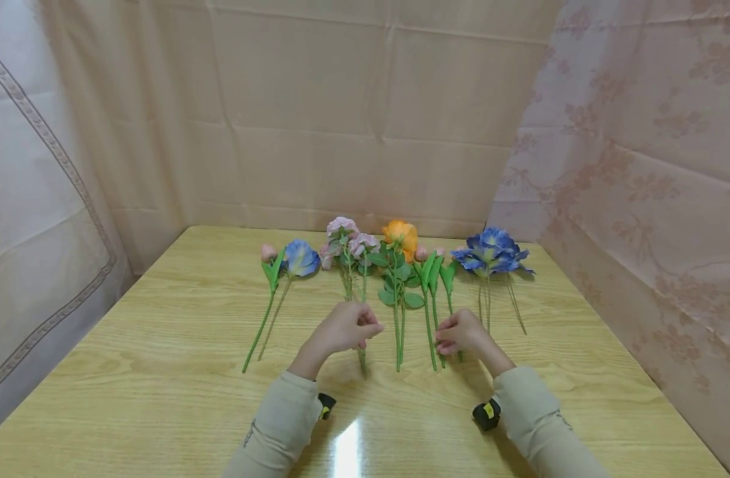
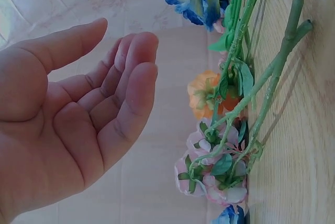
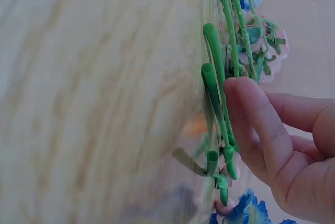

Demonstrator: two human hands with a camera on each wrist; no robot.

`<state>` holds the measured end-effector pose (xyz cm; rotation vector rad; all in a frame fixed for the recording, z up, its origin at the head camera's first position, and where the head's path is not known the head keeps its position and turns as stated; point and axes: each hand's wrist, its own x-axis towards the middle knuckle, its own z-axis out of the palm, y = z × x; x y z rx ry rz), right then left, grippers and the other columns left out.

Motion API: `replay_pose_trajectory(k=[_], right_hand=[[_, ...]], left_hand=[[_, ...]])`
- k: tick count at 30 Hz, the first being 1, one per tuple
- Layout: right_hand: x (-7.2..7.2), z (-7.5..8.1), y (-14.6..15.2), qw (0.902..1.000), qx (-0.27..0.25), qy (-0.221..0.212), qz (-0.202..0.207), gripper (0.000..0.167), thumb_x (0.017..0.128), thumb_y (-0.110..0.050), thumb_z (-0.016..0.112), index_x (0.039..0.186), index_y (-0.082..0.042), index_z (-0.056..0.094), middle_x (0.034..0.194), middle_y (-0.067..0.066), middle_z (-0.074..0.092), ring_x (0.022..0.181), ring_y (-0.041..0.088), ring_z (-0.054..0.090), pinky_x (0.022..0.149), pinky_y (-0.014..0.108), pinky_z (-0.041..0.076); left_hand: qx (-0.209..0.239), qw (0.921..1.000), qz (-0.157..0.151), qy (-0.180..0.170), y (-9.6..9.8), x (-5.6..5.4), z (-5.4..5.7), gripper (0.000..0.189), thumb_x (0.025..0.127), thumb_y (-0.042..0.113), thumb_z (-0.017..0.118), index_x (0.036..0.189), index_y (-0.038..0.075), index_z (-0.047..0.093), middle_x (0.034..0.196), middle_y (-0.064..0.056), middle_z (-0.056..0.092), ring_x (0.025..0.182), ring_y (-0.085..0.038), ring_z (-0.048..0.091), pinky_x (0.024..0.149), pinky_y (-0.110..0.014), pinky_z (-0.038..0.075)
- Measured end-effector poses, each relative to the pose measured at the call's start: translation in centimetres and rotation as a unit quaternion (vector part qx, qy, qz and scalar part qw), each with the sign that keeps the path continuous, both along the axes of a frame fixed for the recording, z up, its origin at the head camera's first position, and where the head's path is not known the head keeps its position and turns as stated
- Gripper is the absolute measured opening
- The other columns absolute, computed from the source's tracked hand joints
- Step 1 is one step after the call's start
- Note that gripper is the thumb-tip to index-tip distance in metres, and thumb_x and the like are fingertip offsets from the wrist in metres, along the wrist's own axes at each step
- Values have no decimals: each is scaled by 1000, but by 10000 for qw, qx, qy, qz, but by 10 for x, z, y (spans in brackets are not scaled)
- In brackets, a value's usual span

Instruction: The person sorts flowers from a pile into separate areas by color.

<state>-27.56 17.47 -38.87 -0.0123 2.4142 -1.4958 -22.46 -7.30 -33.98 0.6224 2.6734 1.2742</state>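
My left hand (image 1: 346, 326) hovers over the stems of the pink flowers (image 1: 342, 228), palm facing sideways. In the left wrist view its fingers (image 2: 137, 90) are loosely bent with nothing between them, apart from the forked green stems (image 2: 277, 62). My right hand (image 1: 462, 330) is low beside the pink tulips (image 1: 432, 272), partly covering their stems. The right wrist view shows its fingertips (image 3: 242, 90) right at the green tulip stems (image 3: 212, 85), with no stem enclosed. Between the hands lies an orange flower (image 1: 401, 237) with round green leaves.
Blue flowers (image 1: 493, 252) lie at the right of the wooden table (image 1: 162, 345). At the left are a single pink tulip (image 1: 269, 253) and a blue flower (image 1: 302, 257). A beige curtain (image 1: 317, 133) hangs behind the table, with patterned cloth (image 1: 652, 199) along the right side.
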Motion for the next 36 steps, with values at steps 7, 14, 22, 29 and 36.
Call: replay_pose_trajectory(k=[7, 14, 22, 29, 36], right_hand=[[4, 3, -2, 9997, -21, 159, 162, 20, 85, 2, 54, 98, 17, 55, 71, 17, 62, 57, 20, 62, 55, 30, 52], [13, 12, -10, 9960, -123, 671, 581, 24, 86, -5, 55, 98, 16, 55, 72, 18, 60, 59, 23, 61, 54, 34, 52], [23, 21, -21, 9888, 50, 934, 1167, 24, 86, -10, 57, 98, 11, 60, 80, 18, 62, 66, 31, 62, 54, 40, 51], [25, 22, -23, 9830, 7, 1044, 1510, 27, 88, -13, 57, 98, 12, 59, 80, 20, 62, 65, 29, 62, 55, 43, 51], [23, 19, -26, 9826, -52, 987, 1570, 27, 89, -11, 55, 99, 14, 58, 80, 21, 62, 66, 32, 62, 55, 48, 50]], left_hand=[[69, 9997, 225, -18, -8, -1, 2, 13, 88, 13, 57, 84, 1, 60, 70, -6, 58, 60, -28, 59, 50, -26, 46], [-209, 9958, 893, -16, -28, -3, 16, 12, 88, 15, 58, 89, 4, 62, 73, -4, 58, 60, -19, 57, 54, -28, 47], [-1863, 9662, 1777, -124, -73, -11, 12, 22, 88, 15, 55, 86, -7, 58, 77, -12, 56, 66, -20, 50, 61, -36, 44], [-2160, 9395, 2642, -288, -110, -8, -7, 14, 82, 8, 54, 80, -6, 54, 74, -16, 55, 70, -29, 54, 62, -41, 45], [-2081, 9397, 2590, -812, -122, -8, -18, 10, 75, 4, 57, 77, -5, 51, 72, -14, 52, 68, -27, 51, 61, -40, 45]])
